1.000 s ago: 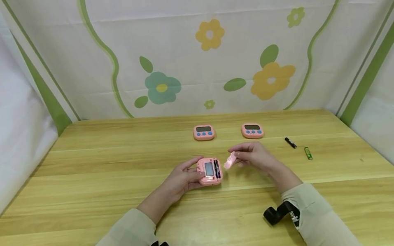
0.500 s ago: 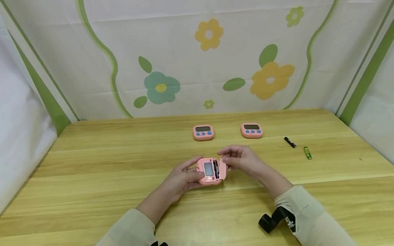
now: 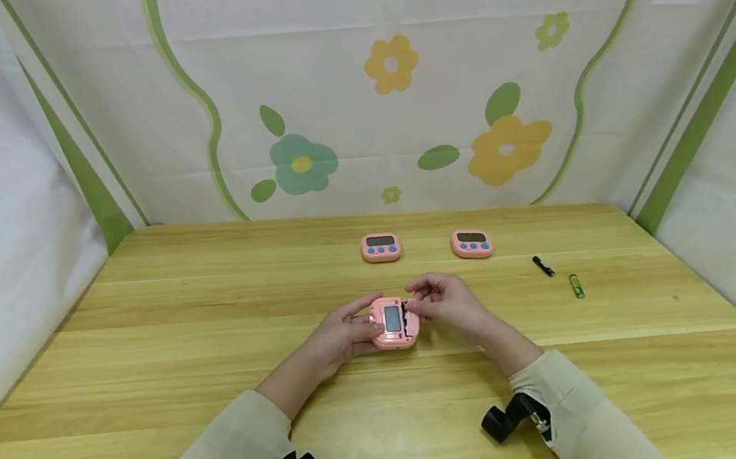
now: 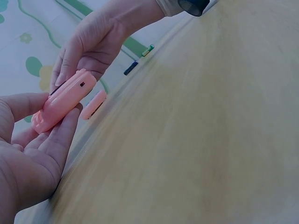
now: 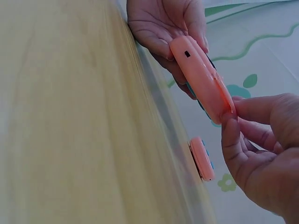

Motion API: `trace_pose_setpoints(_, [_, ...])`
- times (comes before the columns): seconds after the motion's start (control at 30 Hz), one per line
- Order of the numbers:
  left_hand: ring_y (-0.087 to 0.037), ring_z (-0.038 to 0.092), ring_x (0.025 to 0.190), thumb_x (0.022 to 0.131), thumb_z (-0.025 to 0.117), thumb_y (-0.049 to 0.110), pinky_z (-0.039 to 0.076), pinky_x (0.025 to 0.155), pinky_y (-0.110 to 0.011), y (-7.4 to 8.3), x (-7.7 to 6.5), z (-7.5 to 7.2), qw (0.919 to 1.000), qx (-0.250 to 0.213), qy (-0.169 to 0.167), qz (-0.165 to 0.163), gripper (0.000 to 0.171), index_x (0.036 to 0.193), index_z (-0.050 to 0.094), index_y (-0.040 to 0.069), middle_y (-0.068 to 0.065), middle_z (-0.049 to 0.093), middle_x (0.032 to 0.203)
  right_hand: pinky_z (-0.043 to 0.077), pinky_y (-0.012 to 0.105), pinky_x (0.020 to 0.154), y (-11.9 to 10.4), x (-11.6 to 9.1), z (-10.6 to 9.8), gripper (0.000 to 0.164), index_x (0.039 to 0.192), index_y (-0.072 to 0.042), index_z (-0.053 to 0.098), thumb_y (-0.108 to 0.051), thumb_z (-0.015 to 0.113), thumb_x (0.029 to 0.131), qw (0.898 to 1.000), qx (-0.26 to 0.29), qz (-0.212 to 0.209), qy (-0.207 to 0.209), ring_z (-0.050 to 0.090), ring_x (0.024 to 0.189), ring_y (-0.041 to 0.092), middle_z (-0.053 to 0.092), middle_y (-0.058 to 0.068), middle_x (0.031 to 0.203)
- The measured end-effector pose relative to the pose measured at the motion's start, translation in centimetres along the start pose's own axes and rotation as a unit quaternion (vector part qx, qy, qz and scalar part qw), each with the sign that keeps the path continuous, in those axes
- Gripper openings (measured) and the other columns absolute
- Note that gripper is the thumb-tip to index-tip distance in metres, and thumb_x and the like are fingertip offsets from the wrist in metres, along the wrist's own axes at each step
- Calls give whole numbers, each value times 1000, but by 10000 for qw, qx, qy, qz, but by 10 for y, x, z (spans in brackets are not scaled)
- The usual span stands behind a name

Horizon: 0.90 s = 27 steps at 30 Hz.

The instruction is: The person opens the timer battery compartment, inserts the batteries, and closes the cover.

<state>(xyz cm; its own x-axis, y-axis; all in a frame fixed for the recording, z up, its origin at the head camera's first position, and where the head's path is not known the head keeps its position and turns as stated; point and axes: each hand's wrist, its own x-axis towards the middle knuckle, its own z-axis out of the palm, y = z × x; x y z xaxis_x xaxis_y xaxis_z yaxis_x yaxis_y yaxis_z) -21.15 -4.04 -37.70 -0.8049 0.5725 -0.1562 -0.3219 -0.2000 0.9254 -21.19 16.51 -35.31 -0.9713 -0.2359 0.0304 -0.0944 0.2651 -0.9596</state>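
Note:
My left hand grips a pink digital timer by its left side, its back turned up. Dark batteries show through a narrow gap in the compartment on the timer's right side. Over that compartment lies a pink battery cover, slightly askew. My right hand holds the cover's edge and the timer's right rim between thumb and fingers. From the right wrist view, the cover stands a little off the timer body. In the left wrist view the timer is held above the table.
Two more pink timers with blue buttons, one behind the held timer and another to its right, lie face up. A black battery and a green battery lie at the right of the wooden table. A fabric backdrop stands behind.
My right hand has moved left with the battery cover, from beside the timer onto its compartment, and the cover has tipped down over the batteries. The left hand has stayed nearly still.

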Motion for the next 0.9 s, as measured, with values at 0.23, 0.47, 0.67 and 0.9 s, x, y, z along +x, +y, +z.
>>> trace_pose_setpoints(0.23, [-24, 55, 92, 81, 54, -2, 45, 80, -36, 0, -1, 1, 10000, 1, 51, -7, 59, 134, 29, 6, -22, 49, 115, 47, 26, 57, -3, -1, 4, 28, 99, 7, 56, -6, 65, 76, 9990, -324, 210, 227, 50, 64, 15, 54, 10, 79])
trace_pose_setpoints(0.47, [-23, 56, 91, 81, 54, -2, 45, 79, -36, 1, -1, 1, 10000, 16, 58, 18, 59, 134, 29, 6, -22, 49, 115, 47, 27, 53, -2, -1, 5, 22, 93, 4, 58, -8, 65, 77, 9985, -326, 396, 197, 50, 60, 17, 54, 9, 73])
trace_pose_setpoints(0.67, [-24, 56, 91, 80, 55, -3, 46, 79, -36, 0, -1, 1, 10000, -8, 63, -9, 61, 134, 30, 7, -22, 50, 114, 47, 27, 50, 0, -1, 4, 21, 93, 4, 58, -10, 63, 78, 9983, -415, 416, -24, 51, 55, 15, 54, 9, 68])
trace_pose_setpoints(0.9, [-24, 56, 91, 80, 54, -3, 46, 79, -36, 0, -1, 1, 10000, -32, 14, 79, 58, 133, 31, 5, -23, 48, 117, 46, 25, 47, 3, -1, 2, 28, 100, 7, 54, -13, 59, 82, 9968, 92, 628, -486, 52, 52, 14, 57, 8, 64])
